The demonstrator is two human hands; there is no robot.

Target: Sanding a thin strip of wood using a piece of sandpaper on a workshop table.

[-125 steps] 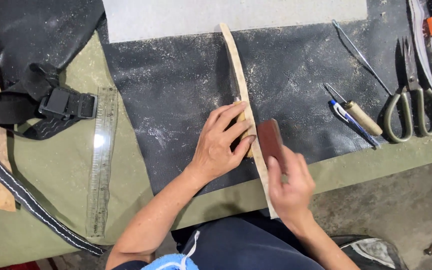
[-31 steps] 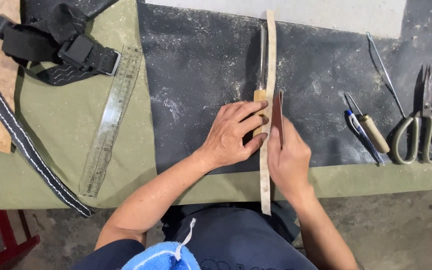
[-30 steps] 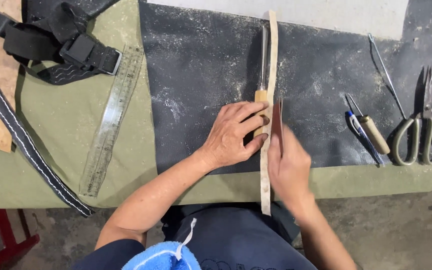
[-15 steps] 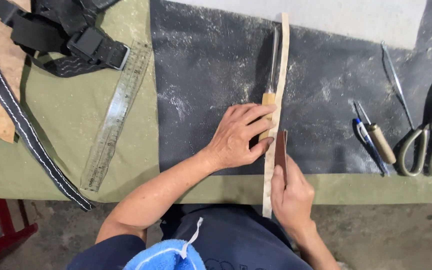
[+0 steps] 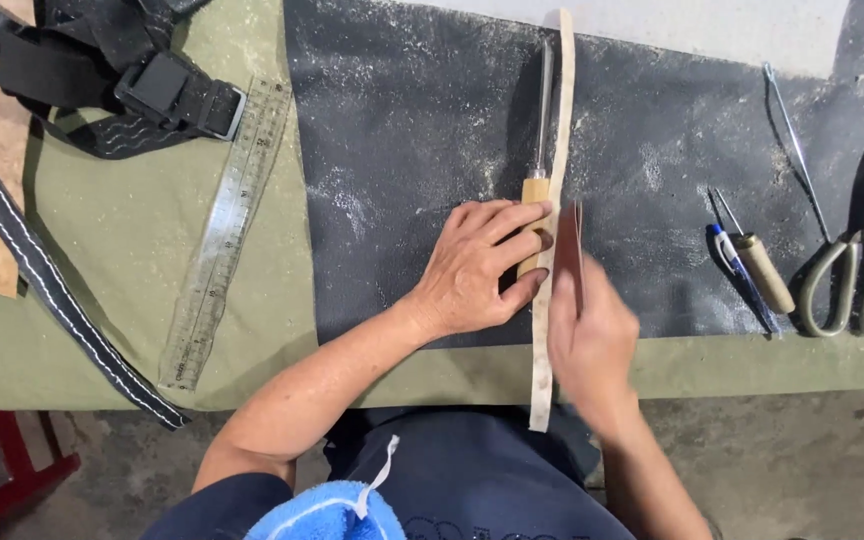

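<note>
A long pale tan strip [image 5: 564, 110] lies lengthwise on the dark dusty mat [image 5: 402, 150] and overhangs the table's near edge. My left hand [image 5: 477, 265] lies flat on the mat and presses the strip, its fingers over a wooden-handled metal tool [image 5: 542, 130] lying alongside the strip. My right hand [image 5: 592, 335] grips a small dark brown block [image 5: 567, 255] held on edge against the strip's right side, just right of my left fingers.
A steel ruler [image 5: 227, 225] lies on the olive cloth at left, with black webbing straps and a buckle [image 5: 152, 85] beyond it. At right lie an awl with a wooden handle [image 5: 757, 265], a blue pen [image 5: 737, 270], scissors [image 5: 857, 270] and tweezers [image 5: 792, 140].
My right hand has slid the brown block forward and back along the strip's edge; it now sits higher than half a second ago. My left hand keeps pressing the strip.
</note>
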